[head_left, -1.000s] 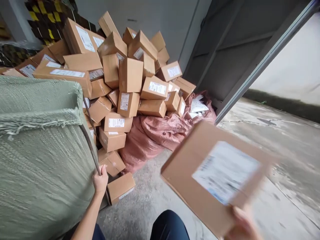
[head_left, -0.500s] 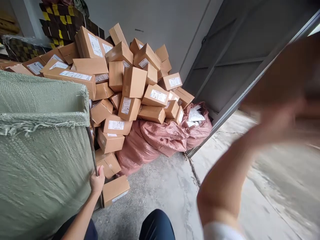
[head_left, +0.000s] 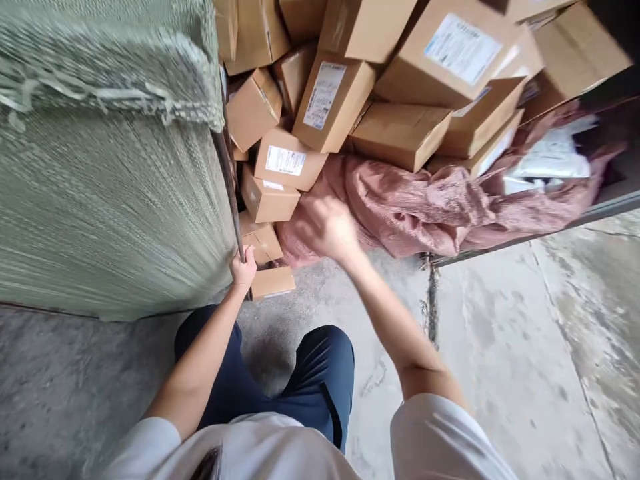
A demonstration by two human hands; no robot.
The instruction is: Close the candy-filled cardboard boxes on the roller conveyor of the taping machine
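Two bare hands appear in the head view, the only view available. The left hand [head_left: 243, 269] is closed around a dark rod [head_left: 231, 180] at the edge of a green woven container [head_left: 115, 207]; its fingers are curled and pressed onto the rod. The right hand [head_left: 336, 230] is blurred in front of a pink sack [head_left: 415, 200], just beside a small carton [head_left: 273, 199]. Whether its fingers are spread or pressed together, and whether they touch anything, cannot be determined.

The cartons [head_left: 400, 130] lie heaped beyond the hands, at assorted tilts, several on top of the sack and others stacked low beside the rod. Several bear white labels. No carton is seen lifted. In this inspector's judgement, much handling is left, given the number in the heap; what is done cannot be established, as the container's interior is not visible.

White packets [head_left: 553, 160] show at the sack's right end, near a dark metal edge [head_left: 613, 205]. The floor [head_left: 385, 293] is grey, stained concrete, with a dark, rough joint [head_left: 433, 307] running across it. Little else of the room is visible.
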